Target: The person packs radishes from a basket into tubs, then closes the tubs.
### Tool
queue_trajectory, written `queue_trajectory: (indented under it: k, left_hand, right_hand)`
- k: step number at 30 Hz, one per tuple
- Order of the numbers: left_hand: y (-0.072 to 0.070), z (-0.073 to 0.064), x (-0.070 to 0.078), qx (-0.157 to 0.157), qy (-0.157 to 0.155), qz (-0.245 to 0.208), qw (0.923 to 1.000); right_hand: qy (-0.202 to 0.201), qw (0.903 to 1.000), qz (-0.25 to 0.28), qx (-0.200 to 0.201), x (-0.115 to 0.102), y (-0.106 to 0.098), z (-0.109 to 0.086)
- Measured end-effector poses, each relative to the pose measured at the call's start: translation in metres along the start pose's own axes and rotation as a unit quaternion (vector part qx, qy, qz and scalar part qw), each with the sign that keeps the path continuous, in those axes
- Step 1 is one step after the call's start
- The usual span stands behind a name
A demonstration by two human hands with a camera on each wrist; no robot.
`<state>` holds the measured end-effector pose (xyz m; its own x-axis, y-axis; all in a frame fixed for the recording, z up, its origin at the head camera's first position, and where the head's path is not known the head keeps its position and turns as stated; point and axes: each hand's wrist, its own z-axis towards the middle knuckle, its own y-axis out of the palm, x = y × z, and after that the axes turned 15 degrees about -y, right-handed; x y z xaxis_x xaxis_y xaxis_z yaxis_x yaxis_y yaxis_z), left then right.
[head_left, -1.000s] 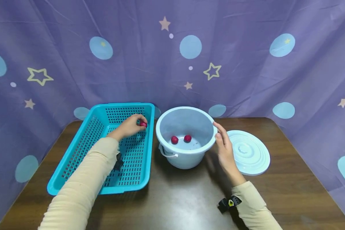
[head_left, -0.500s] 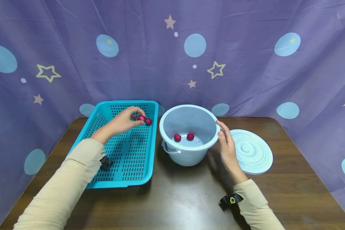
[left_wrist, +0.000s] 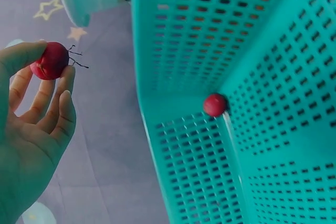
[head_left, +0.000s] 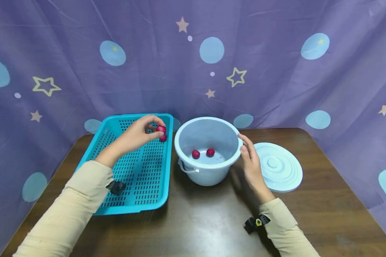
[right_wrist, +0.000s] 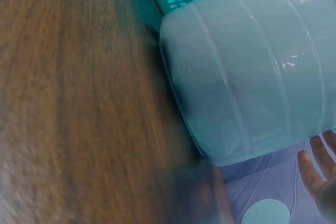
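My left hand pinches a round red radish between thumb and fingers above the far right part of the turquoise basket. In the left wrist view, thin dark root-like strands stick out from this radish. Another radish lies in a corner of the basket. My right hand has its fingertips at the right rim of the pale blue bucket, fingers fairly straight. Two radishes, one at the left and one at the right, lie on the bucket's bottom.
A round pale blue lid lies flat on the brown wooden table, right of the bucket. The bucket's handle hangs down at its front left. Behind the table hangs a purple curtain with stars and dots.
My left hand has lifted its radish up from the basket, leaving the other one in view below. The right hand stays at the bucket's rim.
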<state>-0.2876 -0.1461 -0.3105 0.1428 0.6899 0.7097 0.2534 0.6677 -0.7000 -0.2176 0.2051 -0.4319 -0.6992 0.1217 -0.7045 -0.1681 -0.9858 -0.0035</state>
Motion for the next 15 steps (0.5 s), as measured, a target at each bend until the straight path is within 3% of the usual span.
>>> queue_trajectory:
  k: [7,15]
  left_hand:
    - [0.004,-0.006,0.012,-0.015,0.017,-0.036,0.9991]
    - [0.021,-0.007,0.029,-0.032,0.047,-0.04,0.9976]
  right_hand:
    - [0.0,0.9998,0.016,-0.009,0.003,0.005,0.002]
    - [0.002,0.9999,-0.015,-0.004,-0.001,-0.001,-0.003]
